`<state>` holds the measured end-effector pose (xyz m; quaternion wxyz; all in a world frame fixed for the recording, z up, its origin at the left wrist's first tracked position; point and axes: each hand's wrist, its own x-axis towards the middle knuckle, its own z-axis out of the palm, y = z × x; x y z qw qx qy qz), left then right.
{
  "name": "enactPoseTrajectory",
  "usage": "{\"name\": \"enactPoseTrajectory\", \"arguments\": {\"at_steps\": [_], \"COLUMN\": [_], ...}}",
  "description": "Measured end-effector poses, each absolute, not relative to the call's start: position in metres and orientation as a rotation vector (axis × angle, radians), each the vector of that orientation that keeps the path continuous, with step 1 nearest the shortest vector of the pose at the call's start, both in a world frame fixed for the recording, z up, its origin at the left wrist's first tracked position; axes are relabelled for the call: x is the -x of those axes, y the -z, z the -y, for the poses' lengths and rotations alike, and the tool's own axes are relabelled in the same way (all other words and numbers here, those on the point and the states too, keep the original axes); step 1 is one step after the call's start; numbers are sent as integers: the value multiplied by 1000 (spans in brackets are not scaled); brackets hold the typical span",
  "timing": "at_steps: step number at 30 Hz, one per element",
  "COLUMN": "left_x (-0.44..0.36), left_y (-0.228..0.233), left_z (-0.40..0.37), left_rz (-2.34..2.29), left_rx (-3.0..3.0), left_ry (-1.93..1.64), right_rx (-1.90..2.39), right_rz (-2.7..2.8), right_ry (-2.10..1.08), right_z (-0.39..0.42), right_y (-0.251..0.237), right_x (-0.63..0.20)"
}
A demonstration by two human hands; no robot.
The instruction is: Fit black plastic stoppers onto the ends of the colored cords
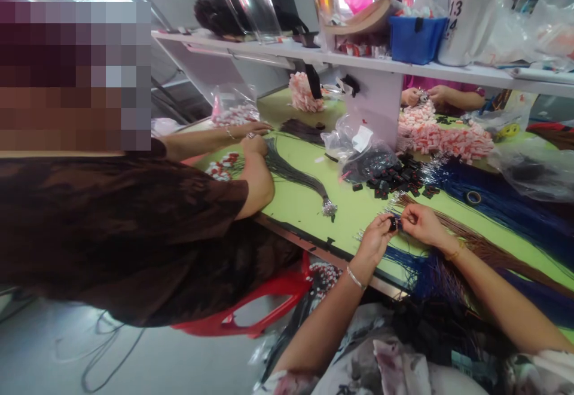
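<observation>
Close to the table's front edge, my left hand (pixel 377 238) pinches a small black connector housing (pixel 393 223). My right hand (pixel 421 223) meets it from the right, its fingers closed at the housing; a thin blue wire seems to be between them, though it is mostly covered. Below my hands spreads a bundle of blue wires (pixel 426 272). Brown wires (pixel 484 242) run diagonally behind my right wrist. Just beyond lies a pile of black housings (pixel 394 178), spilling from a clear plastic bag (pixel 363 153).
On the left a co-worker's hands (pixel 255 143) rest by a grey wire bundle (pixel 298 174). Pink-white connectors (pixel 448 132) lie at the back, with another person's hands (pixel 424 96) behind. A shelf (pixel 278 50) crosses above the table. A red chair (pixel 269 299) stands left.
</observation>
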<state>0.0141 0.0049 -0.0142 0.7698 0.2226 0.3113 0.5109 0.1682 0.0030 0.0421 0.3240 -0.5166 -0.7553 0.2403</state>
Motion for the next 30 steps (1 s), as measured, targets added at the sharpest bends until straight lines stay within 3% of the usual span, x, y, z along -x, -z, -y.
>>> {"name": "enactPoseTrajectory", "arguments": {"at_steps": [9,18,30], "left_x": [-13,-13,-15], "left_y": [14,10,5], "left_z": [-6,-4,-5], "left_rz": [-681,-726,-824], "left_rx": [-486,-555,-579], "left_ry": [-1100,-1081,-1052], "right_rx": [1340,1329,1343], "right_rz": [2122,2411,2157], "right_ry": [-481,-136,-420], "right_z": [0,1,1], "right_y": [-40,-34,-31], "right_x": [-169,-165,-166]}}
